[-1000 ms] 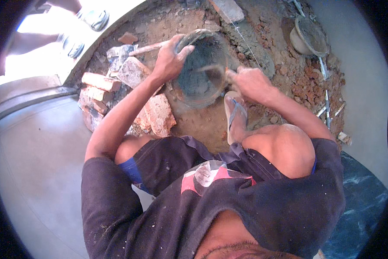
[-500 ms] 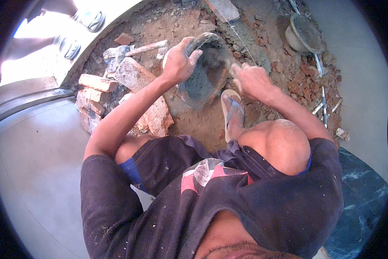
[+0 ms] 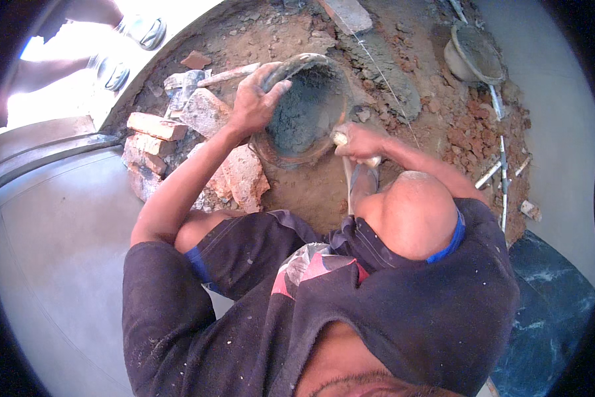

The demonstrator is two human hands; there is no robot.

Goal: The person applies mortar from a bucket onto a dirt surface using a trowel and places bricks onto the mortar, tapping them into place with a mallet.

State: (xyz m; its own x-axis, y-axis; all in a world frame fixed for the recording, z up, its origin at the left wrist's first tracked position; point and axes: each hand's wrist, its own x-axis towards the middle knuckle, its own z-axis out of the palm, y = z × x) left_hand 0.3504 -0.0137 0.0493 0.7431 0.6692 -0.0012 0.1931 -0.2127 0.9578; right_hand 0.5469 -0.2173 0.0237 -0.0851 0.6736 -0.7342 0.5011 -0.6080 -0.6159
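My left hand point(image 3: 257, 99) is closed over the left rim of a round basin point(image 3: 285, 161), thumb on the inner side. The basin tilts and holds wet, dark grey mortar point(image 3: 304, 99). Just off its lower right rim, my right hand point(image 3: 362, 143) is wrapped around a pale-handled tool point(image 3: 340, 138). The tool's working end is not clear to me. Below that hand is my foot in a sandal, mostly covered by it.
Broken bricks point(image 3: 155, 126) and a hammer point(image 3: 228, 75) lie left of the basin. A second basin point(image 3: 466, 56) stands at far right on rubble. A taut string point(image 3: 383, 73) crosses the soil. Another person's feet point(image 3: 142, 32) are at upper left.
My right hand has come down and left, closer to the basin's lower right rim. The basin has shifted slightly left under my left hand, and more mortar shows inside.
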